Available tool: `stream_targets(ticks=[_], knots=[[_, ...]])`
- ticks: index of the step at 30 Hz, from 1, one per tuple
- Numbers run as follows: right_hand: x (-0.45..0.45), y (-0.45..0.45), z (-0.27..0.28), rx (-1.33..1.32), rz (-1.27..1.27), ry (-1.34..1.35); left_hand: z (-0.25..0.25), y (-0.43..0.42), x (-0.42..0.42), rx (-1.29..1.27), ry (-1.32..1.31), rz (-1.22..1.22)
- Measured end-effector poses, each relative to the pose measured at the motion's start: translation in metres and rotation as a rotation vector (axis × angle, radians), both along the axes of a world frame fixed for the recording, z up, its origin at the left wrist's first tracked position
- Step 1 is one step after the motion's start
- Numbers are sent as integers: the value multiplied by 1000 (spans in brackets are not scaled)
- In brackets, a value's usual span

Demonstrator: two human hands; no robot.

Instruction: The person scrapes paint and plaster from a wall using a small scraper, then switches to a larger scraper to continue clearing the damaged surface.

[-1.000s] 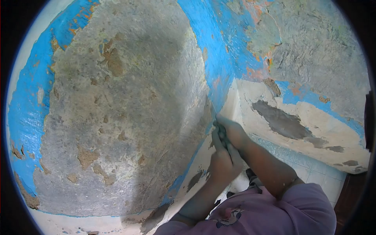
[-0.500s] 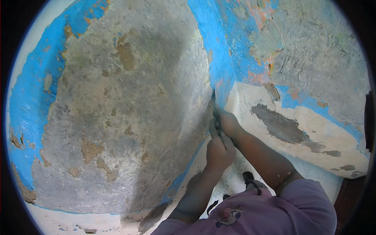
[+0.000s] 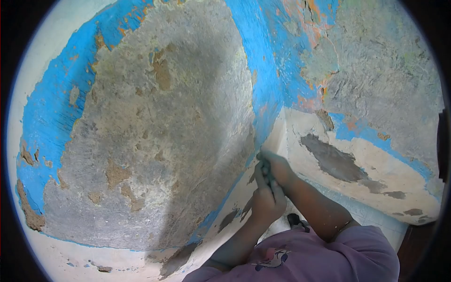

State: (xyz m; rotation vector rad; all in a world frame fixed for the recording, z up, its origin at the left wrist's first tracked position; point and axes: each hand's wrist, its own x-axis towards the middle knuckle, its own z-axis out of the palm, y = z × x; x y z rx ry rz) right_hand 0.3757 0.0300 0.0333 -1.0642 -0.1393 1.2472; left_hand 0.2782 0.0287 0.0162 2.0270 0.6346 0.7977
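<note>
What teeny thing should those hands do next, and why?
Maybe the right hand and left hand should slide up together a little, along the blue paint. They're close together just below where that strip narrows, and the big grey patch beside it is mostly bare of blue. Anything they hold is mostly hidden, so I'm guessing.

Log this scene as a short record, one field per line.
Hands: bare left hand lower in view, pressed against bare right hand
Held item: anything in the grip is too hidden to identify
Left wall: broad, rough grey plaster patch edged by flaking bright blue paint
Right wall: cream painted lower band with dark grey bare patch
Floor: pale tiles
Clothing: short-sleeved purple shirt
</note>
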Motion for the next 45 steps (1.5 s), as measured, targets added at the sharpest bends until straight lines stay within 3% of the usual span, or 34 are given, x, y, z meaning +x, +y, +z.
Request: stream_targets(ticks=[3, 4, 8, 10, 11, 13, 15, 18, 20, 21, 23, 25, 28, 29, 31, 35, 37, 39, 45], knots=[[12, 32, -17, -22, -50, -164, -27, 31, 17, 48, -66, 45], [19, 40, -17, 14, -120, -124, -6, 36, 21, -2, 166, 74], [31, 21, 5, 124, -75, 59, 14, 32, 31, 37, 98, -15], [28, 0, 21, 334, -78, -229, 17, 19, 31, -254, -122, -112], [27, -7, 25, 340, -76, -240, 22, 15, 32, -248, -133, -113], [28, -21, 35, 465, -72, -596, 30, 10, 35, -590, -376, -143], [29, -33, 47, 425, 5, -612, 35, 11, 40, -514, -477, -140], [28, -38, 57, 556, -3, -603, 38, 21, 49, -613, -605, -231], [29, -43, 64, 568, -128, -707, 34, 30, 58, -281, -588, -320], [28, -43, 70, 574, -141, -708, 41, 32, 57, -274, -584, -332], [32, -42, 89, 528, -439, -1138, 69, 31, 53, 18, -317, -339], [32, -50, 112, 476, -445, -1154, 87, 38, 53, -41, -280, -348], [22, -70, 142, 452, -197, -1218, 92, 65, 63, -529, -446, -536], [21, -72, 140, 452, -199, -1230, 96, 68, 67, -526, -455, -544], [16, -75, 136, 390, -196, -1644, 103, 71, 68, -573, -626, -710], [16, -64, 137, 478, -273, -1856, 134, 57, 62, -438, -748, -887], [17, -59, 145, 532, -285, -1908, 143, 59, 66, -379, -737, -815], [15, -56, 153, 604, -287, -1954, 159, 58, 61, -466, -831, -943], [32, -36, 178, 713, -373, -2044, 187, 63, 71, -580, -966, -971]])
